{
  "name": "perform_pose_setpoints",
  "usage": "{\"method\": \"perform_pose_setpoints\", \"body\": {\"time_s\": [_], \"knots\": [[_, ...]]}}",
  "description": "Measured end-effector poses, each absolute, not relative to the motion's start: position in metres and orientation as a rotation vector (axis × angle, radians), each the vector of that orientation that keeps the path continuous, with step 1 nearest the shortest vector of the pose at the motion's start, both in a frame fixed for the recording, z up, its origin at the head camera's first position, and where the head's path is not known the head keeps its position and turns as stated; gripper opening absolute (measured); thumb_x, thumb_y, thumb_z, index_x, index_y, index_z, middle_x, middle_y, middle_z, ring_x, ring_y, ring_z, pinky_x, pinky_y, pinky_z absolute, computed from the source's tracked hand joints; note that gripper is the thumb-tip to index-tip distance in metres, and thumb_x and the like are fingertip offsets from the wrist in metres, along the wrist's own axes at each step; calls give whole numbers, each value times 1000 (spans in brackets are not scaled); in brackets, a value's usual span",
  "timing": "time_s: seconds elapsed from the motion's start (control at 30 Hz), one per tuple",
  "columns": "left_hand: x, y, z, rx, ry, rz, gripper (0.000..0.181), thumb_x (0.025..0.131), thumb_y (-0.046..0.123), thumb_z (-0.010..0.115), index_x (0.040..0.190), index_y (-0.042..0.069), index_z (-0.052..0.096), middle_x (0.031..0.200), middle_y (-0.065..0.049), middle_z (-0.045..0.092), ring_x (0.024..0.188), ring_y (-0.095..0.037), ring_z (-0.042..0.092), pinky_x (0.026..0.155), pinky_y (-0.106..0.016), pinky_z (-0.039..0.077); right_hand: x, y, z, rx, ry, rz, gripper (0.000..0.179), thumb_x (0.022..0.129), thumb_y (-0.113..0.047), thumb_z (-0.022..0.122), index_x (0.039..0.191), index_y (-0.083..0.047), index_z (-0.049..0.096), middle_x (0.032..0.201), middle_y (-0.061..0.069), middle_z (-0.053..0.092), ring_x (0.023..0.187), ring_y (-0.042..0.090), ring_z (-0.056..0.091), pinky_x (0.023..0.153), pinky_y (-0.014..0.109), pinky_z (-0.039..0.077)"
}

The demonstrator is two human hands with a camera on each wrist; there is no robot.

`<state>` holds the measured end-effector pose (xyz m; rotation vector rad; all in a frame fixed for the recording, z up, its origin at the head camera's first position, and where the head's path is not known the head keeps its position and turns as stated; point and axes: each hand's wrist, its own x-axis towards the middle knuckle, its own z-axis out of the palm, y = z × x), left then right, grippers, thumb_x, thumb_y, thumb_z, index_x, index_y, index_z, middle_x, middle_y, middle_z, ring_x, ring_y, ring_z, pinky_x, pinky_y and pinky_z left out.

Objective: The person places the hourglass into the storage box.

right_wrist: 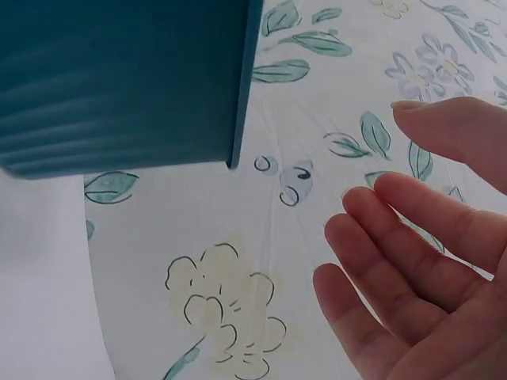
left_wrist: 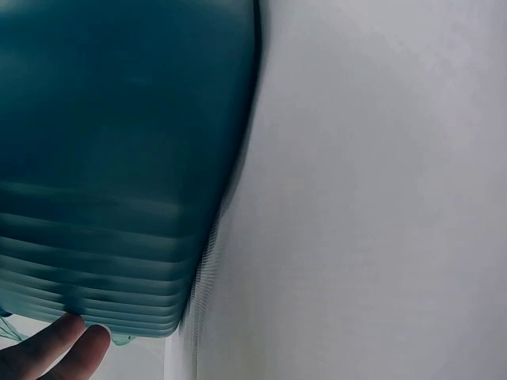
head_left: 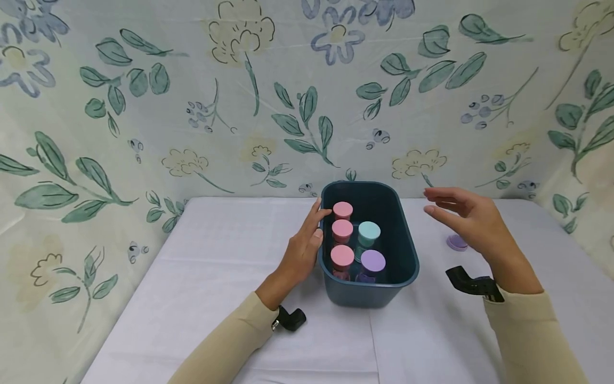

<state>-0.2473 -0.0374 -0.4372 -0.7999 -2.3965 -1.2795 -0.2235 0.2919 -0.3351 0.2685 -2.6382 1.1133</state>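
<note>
A dark teal plastic bin (head_left: pixel 408 266) stands on the white table. Inside are small jars: three with pink lids, such as the front pink-lidded jar (head_left: pixel 342 256), in a row along the left wall. Beside them sit a mint-lidded jar (head_left: pixel 369 233) and a purple-lidded jar (head_left: pixel 373 261). Extended fingers of my left hand (head_left: pixel 298 250) rest against the bin's left side near the rim; two fingertips (left_wrist: pixel 93 342) show by its ribbed outer wall. To the right of the bin, my right hand (head_left: pixel 472 224) hovers empty, thumb apart from loosely bent fingers (right_wrist: pixel 356 237).
A purple lid (head_left: pixel 457 242) lies on the white tablecloth (head_left: pixel 230 256), partly covered by the right hand in the head view. Behind the table hangs a floral cloth (head_left: pixel 297 58). Black camera mounts (head_left: pixel 472 282) are strapped to both wrists.
</note>
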Motion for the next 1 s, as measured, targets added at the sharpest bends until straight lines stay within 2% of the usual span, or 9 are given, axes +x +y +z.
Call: {"method": "perform_pose_setpoints", "body": {"time_s": [0.07, 0.13, 0.3, 0.5, 0.6, 0.83, 1.0], "knots": [[-248, -37, -436, -803, -2393, -1278, 54, 102, 43, 17, 149, 21, 32, 162, 6, 11, 144, -12, 22, 105, -49, 37, -223, 296, -334, 244, -2624, 1103, 48, 89, -36, 68, 132, -19, 58, 128, 7, 61, 115, 21, 57, 88, 14, 46], [-248, -37, -436, -800, -2395, -1277, 53, 102, 41, 17, 149, 21, 32, 162, 6, 11, 144, -12, 22, 105, -49, 36, -223, 301, -333, 233, -2601, 1127, 47, 89, -34, 69, 132, -19, 58, 126, 6, 61, 110, 11, 58, 81, 4, 41], [-249, -37, -437, -798, -2395, -1282, 55, 101, 44, 16, 148, 21, 33, 162, 7, 11, 144, -13, 24, 104, -49, 38, -221, 315, -334, 186, -2551, 1187, 47, 90, -29, 68, 133, -16, 58, 124, 2, 61, 100, -9, 55, 78, 2, 42], [-249, -37, -437, -798, -2396, -1272, 56, 101, 46, 14, 148, 23, 32, 162, 5, 12, 143, -14, 25, 104, -48, 38, -221, 338, -338, 85, -2547, 1228, 50, 90, -31, 67, 136, -17, 55, 127, -5, 59, 102, -10, 52, 78, 1, 41], [-249, -37, -437, -800, -2399, -1262, 56, 101, 46, 14, 148, 22, 33, 162, 3, 12, 143, -14, 25, 104, -48, 39, -221, 347, -341, 29, -2523, 1285, 52, 90, -30, 68, 138, -17, 54, 129, -7, 58, 106, -8, 52, 80, 2, 42], [-249, -38, -437, -797, -2400, -1257, 55, 102, 44, 15, 148, 20, 33, 162, 3, 12, 143, -14, 25, 104, -48, 39, -224, 364, -348, -130, -2548, 1287, 57, 90, -39, 65, 143, -25, 48, 137, -7, 52, 118, 3, 50, 90, 6, 39], [-248, -38, -439, -801, -2392, -1265, 54, 102, 43, 16, 148, 19, 34, 162, 5, 11, 144, -13, 23, 105, -48, 38, -226, 374, -353, -158, -2531, 1288, 56, 90, -39, 65, 142, -26, 49, 134, -8, 53, 116, 0, 49, 88, 4, 39]]}}
